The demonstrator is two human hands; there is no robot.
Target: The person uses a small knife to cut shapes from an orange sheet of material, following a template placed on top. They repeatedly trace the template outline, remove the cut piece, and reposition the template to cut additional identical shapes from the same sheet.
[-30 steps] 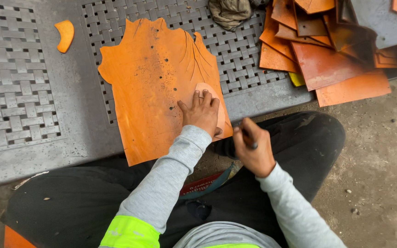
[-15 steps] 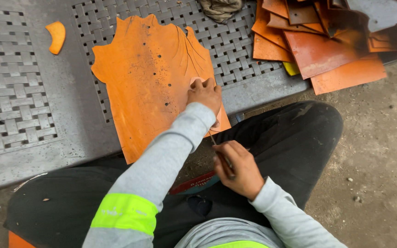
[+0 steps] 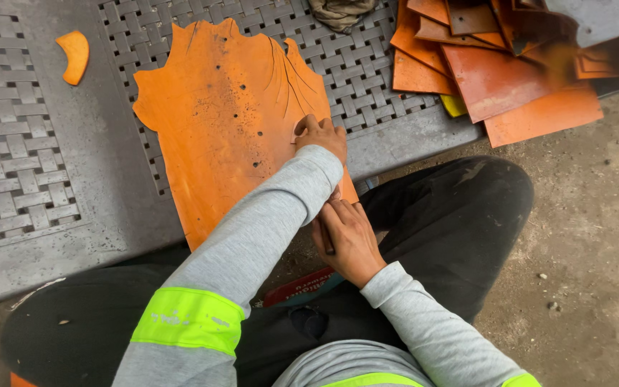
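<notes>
Orange leather hide (image 3: pixel 223 136), big, ragged-edged and speckled with dark spots and small holes, is laid flat on the grey woven-pattern desk (image 3: pixel 30 158) and looks mostly uncut, pinned near its right edge by the left hand (image 3: pixel 322 136) while a dark tool is gripped by the right hand (image 3: pixel 349 240).

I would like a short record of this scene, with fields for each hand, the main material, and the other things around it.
left hand: presses flat on the orange leather sheet, over a small pale template
right hand: grips a thin dark tool at the sheet's near edge
orange leather sheet: lies on the grey woven-pattern table, dotted with small holes
pile of orange cut pieces: on the table's right end
small curved orange offcut: far left, apart from the sheet
</notes>
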